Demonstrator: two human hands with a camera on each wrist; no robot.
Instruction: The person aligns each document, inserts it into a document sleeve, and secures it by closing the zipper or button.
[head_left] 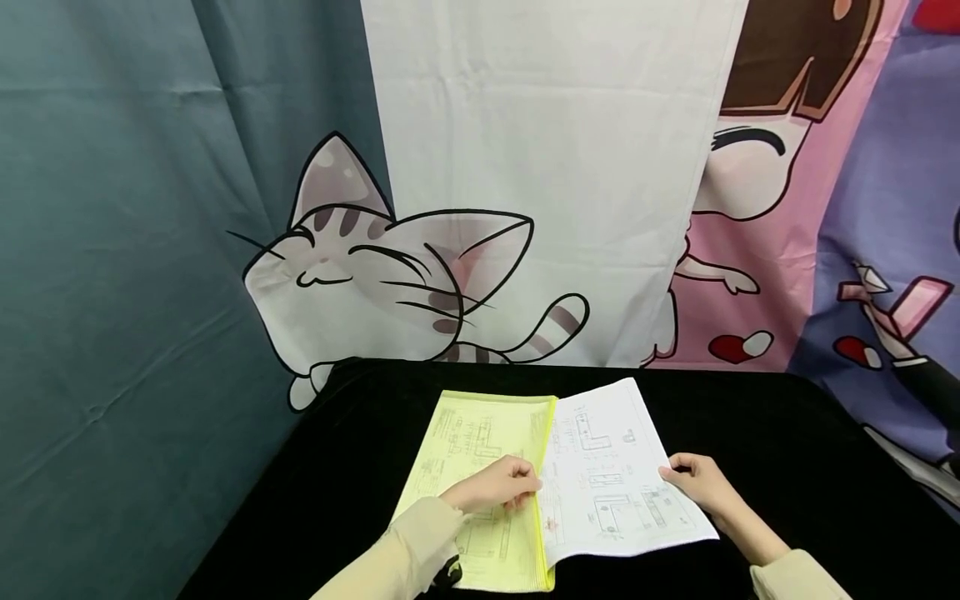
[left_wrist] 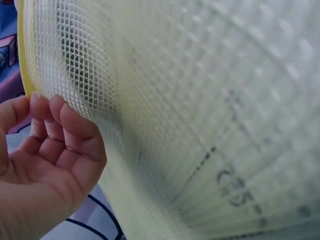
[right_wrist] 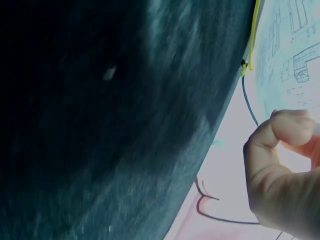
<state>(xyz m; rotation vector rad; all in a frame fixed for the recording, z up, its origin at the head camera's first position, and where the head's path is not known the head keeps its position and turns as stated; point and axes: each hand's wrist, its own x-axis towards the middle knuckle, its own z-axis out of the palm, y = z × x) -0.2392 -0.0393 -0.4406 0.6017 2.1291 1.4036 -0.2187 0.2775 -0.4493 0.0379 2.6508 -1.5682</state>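
A yellow-edged mesh zip pouch (head_left: 487,417) lies at the middle front of the head view, with printed drawings showing through it. My left hand (head_left: 498,483) pinches its right edge, where the yellow zip runs. In the left wrist view, thumb and fingertips meet at the yellow zip edge (left_wrist: 22,55), beside the mesh. A white sheet of paper (head_left: 600,467) with technical line drawings extends from the pouch's right side, its inner edge at the zip. Its right edge is held between the thumb and fingers of my right hand (head_left: 697,482). The sheet's lower edge curves up slightly.
Black cloth (head_left: 750,433) covers the table under the pouch and sheet. Behind it hangs a curtain (head_left: 555,167) printed with a cartoon cat and figures. A small dark object (head_left: 448,573) shows under the left sleeve.
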